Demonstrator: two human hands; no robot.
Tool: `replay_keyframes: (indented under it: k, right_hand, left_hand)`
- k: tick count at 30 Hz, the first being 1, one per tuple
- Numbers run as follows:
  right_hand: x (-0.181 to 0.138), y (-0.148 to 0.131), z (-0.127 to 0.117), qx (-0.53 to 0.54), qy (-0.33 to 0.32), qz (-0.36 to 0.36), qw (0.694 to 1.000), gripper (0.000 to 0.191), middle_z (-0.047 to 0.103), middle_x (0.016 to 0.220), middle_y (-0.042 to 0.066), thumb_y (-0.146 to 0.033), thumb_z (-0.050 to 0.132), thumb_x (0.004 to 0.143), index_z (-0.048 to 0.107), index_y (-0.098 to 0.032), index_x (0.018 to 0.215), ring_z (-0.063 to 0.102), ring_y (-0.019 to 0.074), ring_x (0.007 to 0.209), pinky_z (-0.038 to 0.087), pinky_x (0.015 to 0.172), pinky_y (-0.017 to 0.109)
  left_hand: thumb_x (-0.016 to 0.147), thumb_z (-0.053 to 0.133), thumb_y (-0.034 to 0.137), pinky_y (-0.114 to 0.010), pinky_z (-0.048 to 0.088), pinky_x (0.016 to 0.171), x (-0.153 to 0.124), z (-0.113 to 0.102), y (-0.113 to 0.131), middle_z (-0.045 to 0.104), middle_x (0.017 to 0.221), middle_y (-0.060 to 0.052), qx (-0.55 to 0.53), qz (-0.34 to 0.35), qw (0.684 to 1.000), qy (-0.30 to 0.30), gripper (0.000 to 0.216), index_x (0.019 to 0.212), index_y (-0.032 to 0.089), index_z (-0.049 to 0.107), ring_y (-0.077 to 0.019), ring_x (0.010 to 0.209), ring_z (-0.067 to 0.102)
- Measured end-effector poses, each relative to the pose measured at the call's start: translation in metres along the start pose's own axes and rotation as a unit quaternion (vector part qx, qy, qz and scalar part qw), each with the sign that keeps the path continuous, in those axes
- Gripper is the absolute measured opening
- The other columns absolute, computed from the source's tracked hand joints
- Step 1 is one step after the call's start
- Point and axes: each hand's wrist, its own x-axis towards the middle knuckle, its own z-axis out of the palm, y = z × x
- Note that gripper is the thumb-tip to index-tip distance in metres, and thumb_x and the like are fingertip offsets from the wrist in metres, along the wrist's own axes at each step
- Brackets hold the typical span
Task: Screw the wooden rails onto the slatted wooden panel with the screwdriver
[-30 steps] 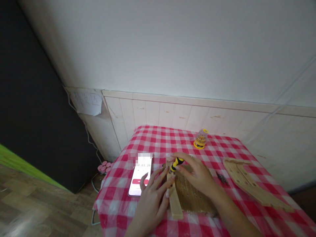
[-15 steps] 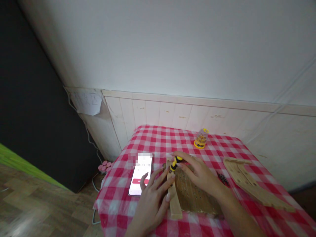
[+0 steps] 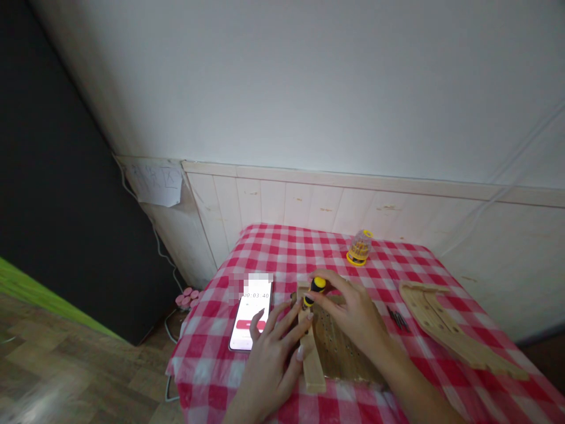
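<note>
Two bare hands work close together near the middle of the tabletop. The right hand (image 3: 351, 312) is narrow and holds a small screwdriver (image 3: 316, 288) with a yellow and black handle; its thumb and fingers pinch the handle from above, and the screwdriver stands nearly upright. The left hand (image 3: 269, 368) is open with the fingers spread wide, and its fingertips (image 3: 304, 330) rest on a narrow wooden strip (image 3: 312, 359), close under the screwdriver's tip. This strip lies across a wooden board with many small holes (image 3: 339, 347), near the tabletop's front edge.

Just left of the left hand, a smartphone (image 3: 250, 315) lies on the checked red and white tablecloth (image 3: 282, 253), and its screen shows a timer at 00:03:40. Toward the back edge stands a clear round case of bits with a yellow base (image 3: 359, 248). Right of the board lie a few small dark metal pieces (image 3: 398, 318), too small to name exactly, and beyond them, near the right edge, a long wooden piece with holes (image 3: 445, 324).
</note>
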Motion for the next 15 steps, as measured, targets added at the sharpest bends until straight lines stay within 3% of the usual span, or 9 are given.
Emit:
replay_keyframes:
  k: [9, 15]
  right_hand:
    - [-0.001, -0.014, 0.004, -0.074, 0.067, -0.035, 0.994, 0.017, 0.076, 0.072, 0.001, -0.035, 0.061, 0.099, 0.057, -0.024, 0.086, 0.075, 0.0190, 0.062, 0.059, 0.061, 0.025]
    - [-0.003, -0.012, 0.006, -0.078, 0.089, -0.010, 0.993, 0.020, 0.072, 0.067, -0.001, -0.036, 0.060, 0.098, 0.055, -0.025, 0.082, 0.072, 0.0173, 0.057, 0.055, 0.056, 0.023]
  left_hand:
    - [0.106, 0.042, 0.022, -0.048, 0.022, 0.114, 0.001, -0.001, 0.000, 0.052, 0.159, 0.000, -0.004, 0.002, 1.000, -0.004, 0.048, 0.151, 0.035, 0.052, -0.0283, 0.147, 0.041]
    - [0.106, 0.040, 0.021, -0.048, 0.019, 0.112, 0.000, 0.001, -0.001, 0.050, 0.160, 0.002, 0.000, 0.008, 1.000, 0.001, 0.048, 0.151, 0.035, 0.051, -0.0272, 0.148, 0.039]
